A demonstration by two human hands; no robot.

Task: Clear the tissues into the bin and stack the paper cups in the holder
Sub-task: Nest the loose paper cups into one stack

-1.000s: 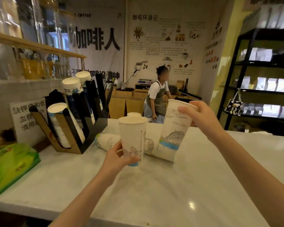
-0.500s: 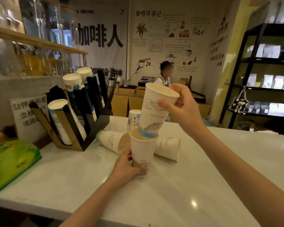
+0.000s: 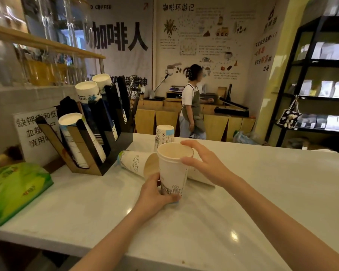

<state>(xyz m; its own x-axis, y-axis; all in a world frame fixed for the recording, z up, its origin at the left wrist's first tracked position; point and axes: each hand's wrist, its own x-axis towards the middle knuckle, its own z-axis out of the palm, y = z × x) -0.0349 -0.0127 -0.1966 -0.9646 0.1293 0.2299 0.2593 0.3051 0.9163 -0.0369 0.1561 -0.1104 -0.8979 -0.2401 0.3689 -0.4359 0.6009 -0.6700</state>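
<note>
**A:** How far along is the cup job?

**B:** Partway, I'd judge; the left hand (image 3: 155, 194) is wrapped around the base of an upright white paper cup with a line-drawn skyline (image 3: 172, 173), standing near the middle of the pale stone counter (image 3: 262, 202); a double rim suggests a second cup is nested inside it.

**A:** And the other hand?

**B:** The right hand (image 3: 202, 163) is open, fingers spread, thumb and fingertips resting on the cup's rim; it grips nothing firmly.

**A:** What's left loose?

**B:** A white paper cup lying on its side (image 3: 135, 163) just behind the held one, mouth toward it; another white cup standing upside down (image 3: 163, 134) toward the counter's far edge; a further one seems to lie behind the right hand, mostly hidden.

**A:** The holder?

**B:** The black and brown slanted cup holder (image 3: 106, 145) sits near the counter's left edge, already carrying several stacks; the nested pair hasn't reached it.

**A:** Tissues?

**B:** No loose tissues or bin in view; only a green tissue packet (image 3: 14, 188) at the left corner; whether that half is done, I cannot tell.
</note>
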